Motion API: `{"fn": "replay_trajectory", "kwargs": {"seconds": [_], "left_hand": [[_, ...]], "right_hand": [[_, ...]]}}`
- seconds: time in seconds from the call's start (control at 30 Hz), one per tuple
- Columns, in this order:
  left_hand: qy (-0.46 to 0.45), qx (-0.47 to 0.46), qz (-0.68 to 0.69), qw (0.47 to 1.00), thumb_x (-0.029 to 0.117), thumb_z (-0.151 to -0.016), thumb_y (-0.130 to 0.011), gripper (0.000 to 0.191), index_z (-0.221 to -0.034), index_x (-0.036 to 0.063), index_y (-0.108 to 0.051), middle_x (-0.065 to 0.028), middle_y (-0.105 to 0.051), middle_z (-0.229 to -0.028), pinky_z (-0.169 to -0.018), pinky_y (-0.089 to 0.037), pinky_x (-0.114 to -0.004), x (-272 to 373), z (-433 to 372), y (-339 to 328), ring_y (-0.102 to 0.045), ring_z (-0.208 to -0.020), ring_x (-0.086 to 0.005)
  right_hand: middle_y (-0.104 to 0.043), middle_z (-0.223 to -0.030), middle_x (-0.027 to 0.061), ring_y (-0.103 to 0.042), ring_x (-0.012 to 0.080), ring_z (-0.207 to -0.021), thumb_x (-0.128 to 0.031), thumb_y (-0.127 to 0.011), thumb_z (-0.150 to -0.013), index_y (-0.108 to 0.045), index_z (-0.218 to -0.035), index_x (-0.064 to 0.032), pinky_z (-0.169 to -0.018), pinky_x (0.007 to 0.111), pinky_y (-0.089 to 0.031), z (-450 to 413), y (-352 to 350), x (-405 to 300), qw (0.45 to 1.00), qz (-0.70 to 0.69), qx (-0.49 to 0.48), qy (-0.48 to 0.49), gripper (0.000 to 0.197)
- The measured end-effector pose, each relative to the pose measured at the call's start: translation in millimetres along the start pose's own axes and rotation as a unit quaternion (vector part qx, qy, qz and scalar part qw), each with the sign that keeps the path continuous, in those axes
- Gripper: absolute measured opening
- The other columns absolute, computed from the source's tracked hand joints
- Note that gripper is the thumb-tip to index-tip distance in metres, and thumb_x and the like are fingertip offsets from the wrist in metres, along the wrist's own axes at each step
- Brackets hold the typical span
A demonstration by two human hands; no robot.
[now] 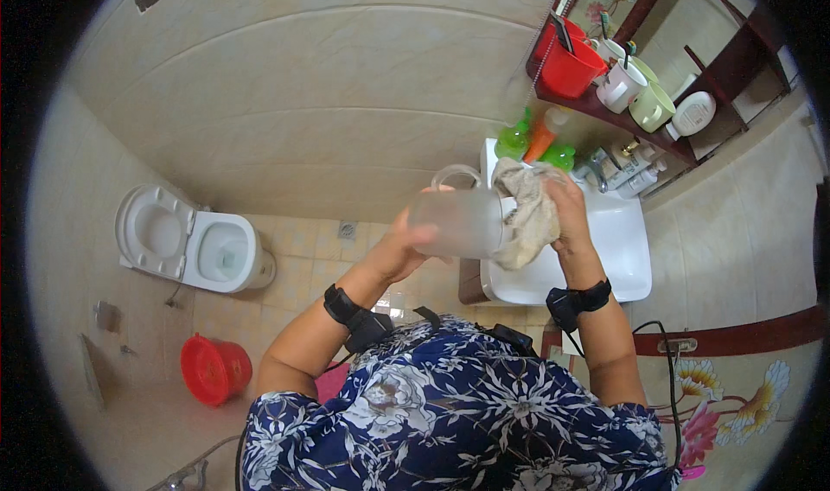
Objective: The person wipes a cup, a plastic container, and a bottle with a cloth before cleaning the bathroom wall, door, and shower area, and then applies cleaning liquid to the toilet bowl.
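Observation:
My left hand (pixel 415 238) grips a frosted, translucent pitcher (pixel 457 222) that lies sideways in the air, its handle (pixel 457 170) on the side away from me. At its right end my right hand (pixel 567 209) holds a crumpled beige cloth (pixel 528 215) against the pitcher's end. The cloth hides that end, so I cannot tell whether it is the mouth or the base. Both hands are in front of my chest, the right one over the white washbasin (pixel 616 257). Part of the left hand shows blurred through the pitcher wall.
Green bottles (pixel 512 142) and an orange tube (pixel 539 142) stand at the basin's back. Above, a dark wooden shelf (pixel 583 102) bears red cups (pixel 570 66), mugs (pixel 621 86) and a white bottle (pixel 694 113). A toilet (pixel 224 251) and a red bucket (pixel 215 369) are at left.

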State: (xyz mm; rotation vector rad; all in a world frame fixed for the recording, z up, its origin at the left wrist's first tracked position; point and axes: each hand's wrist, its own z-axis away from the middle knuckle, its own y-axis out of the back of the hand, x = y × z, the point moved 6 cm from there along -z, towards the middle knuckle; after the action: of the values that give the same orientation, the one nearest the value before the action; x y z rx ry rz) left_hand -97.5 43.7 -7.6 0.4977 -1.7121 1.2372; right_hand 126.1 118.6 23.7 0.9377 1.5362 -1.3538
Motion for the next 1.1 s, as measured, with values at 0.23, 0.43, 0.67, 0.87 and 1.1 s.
{"fn": "replay_trajectory", "kwargs": {"seconds": [0.23,0.43,0.67,0.87,1.1], "left_hand": [[0.056,0.046,0.282,0.957,0.066,-0.077,-0.052,0.078,-0.131,0.0104,-0.042,-0.0108,-0.054,-0.11,-0.06,-0.041,-0.03,-2,-3,-3,-0.047,-0.07,-0.0207],[0.073,-0.035,0.353,0.932,0.07,-0.077,-0.047,0.08,-0.131,0.0112,-0.043,-0.0142,-0.053,-0.115,-0.064,-0.042,-0.031,-11,-4,0,-0.05,-0.082,-0.0234],[0.114,-0.066,0.273,0.953,0.075,-0.073,-0.046,0.082,-0.128,0.0139,-0.045,-0.0166,-0.057,-0.109,-0.045,-0.037,-0.031,-4,2,-6,-0.054,-0.067,-0.0259],[0.171,-0.081,0.271,0.944,0.074,-0.075,-0.043,0.083,-0.132,0.0129,-0.042,-0.0184,-0.058,-0.102,-0.041,-0.035,-0.03,-15,0,-11,-0.052,-0.06,-0.0258],[0.298,-0.093,0.32,0.895,0.078,-0.079,-0.031,0.088,-0.13,0.0071,-0.045,-0.0206,-0.059,-0.083,-0.037,-0.028,-0.027,-48,-1,-9,-0.042,-0.049,-0.0191]], "right_hand": [[-0.06,-0.115,0.0126,-0.06,0.0205,-0.104,-0.019,-0.061,-0.086,-0.051,-0.124,-0.0023,-0.091,0.033,-0.049,18,-49,-42,0.987,0.031,-0.1,0.123,0.042],[-0.056,-0.125,0.0107,-0.05,0.0225,-0.119,-0.012,-0.063,-0.078,-0.053,-0.127,-0.0033,-0.104,0.034,-0.035,36,-80,-7,0.968,0.137,-0.157,0.142,0.05],[-0.054,-0.129,0.0103,-0.05,0.0221,-0.121,-0.002,-0.059,-0.072,-0.056,-0.124,-0.0035,-0.103,0.033,-0.038,41,-62,-27,0.972,0.164,-0.138,0.093,0.052],[-0.055,-0.126,0.0138,-0.051,0.0239,-0.119,-0.008,-0.065,-0.067,-0.05,-0.131,-0.006,-0.103,0.034,-0.037,58,-95,-47,0.89,0.341,-0.254,0.162,0.065],[-0.061,-0.107,0.0147,-0.058,0.0238,-0.101,-0.014,-0.069,-0.069,-0.056,-0.113,-0.0027,-0.09,0.032,-0.045,62,-63,-17,0.879,0.413,-0.219,0.096,0.048]]}}
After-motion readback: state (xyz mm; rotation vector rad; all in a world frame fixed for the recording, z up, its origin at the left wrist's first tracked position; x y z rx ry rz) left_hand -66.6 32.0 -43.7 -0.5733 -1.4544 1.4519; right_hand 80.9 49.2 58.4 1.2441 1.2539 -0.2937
